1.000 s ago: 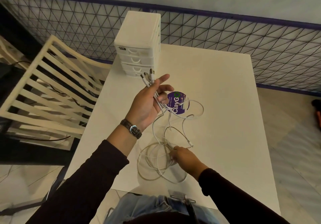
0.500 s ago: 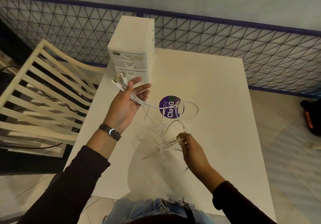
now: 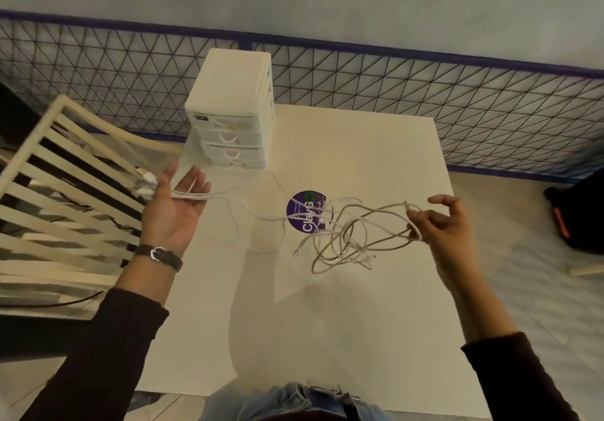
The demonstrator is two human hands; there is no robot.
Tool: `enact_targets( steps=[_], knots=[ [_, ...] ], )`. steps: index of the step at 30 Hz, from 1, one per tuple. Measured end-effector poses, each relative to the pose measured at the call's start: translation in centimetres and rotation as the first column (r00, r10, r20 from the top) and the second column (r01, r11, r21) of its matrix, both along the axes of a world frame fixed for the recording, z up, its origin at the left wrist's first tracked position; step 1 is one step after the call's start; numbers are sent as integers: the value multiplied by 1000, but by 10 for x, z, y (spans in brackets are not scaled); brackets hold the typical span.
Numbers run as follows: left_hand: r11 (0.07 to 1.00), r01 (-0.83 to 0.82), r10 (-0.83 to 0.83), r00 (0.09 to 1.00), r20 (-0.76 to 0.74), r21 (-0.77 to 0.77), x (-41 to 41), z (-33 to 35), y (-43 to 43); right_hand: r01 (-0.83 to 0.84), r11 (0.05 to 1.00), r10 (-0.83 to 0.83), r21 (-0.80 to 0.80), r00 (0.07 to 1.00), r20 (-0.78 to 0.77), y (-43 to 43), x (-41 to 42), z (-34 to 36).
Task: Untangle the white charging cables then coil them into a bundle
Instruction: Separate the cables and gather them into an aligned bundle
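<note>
Both hands have swung well apart since a second ago, when the right hand was down low on the pile near the person's lap; now it's up and out to the right, and the cables have come off the bench with it. So the bundle hangs strung between the two hands, long axis running left to right across the purple sticker. Left hand is palm up, fingers loosely curled rather than clamped, with the plug ends poking out past its thumb side toward the slatted chair, and a few strands run out of the palm toward the middle. Right hand has a narrow pinch grip on a couple of loops, other fingers spread. Most of the snarl sits just left of the right hand, well away from the left, so that's the hand nearer the mess. Looks like the pull-apart bit of untangling, and the knotty part hasn't cleared yet. Probably more spreading along that same line is what frees it, though pulling too hard could tighten the loops. Drawer unit sits at the back, out of the way.
</note>
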State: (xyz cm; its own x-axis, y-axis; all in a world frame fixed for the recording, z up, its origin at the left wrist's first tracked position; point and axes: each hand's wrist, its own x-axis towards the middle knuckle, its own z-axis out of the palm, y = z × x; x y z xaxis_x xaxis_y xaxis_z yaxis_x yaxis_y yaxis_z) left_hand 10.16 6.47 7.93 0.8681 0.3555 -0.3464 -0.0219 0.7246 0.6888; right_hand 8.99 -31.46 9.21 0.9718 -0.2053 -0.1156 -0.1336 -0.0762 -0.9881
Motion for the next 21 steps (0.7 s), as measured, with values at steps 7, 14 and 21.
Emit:
enact_targets(
  steps=[7, 14, 21],
  knots=[
    [1000, 7, -9, 998, -67, -30, 3, -5, 9, -197, 975, 164, -104, 952, -260, -18, 6, -9],
    [1000, 12, -14, 998, -64, -23, 5, -6, 2, -184, 848, 100, -497, 976, -191, -4, 7, -2],
    [999, 49, -49, 996, -68, -1, 3, -5, -7, -234, 933, 167, -272, 954, -250, 6, 10, 17]
  ],
)
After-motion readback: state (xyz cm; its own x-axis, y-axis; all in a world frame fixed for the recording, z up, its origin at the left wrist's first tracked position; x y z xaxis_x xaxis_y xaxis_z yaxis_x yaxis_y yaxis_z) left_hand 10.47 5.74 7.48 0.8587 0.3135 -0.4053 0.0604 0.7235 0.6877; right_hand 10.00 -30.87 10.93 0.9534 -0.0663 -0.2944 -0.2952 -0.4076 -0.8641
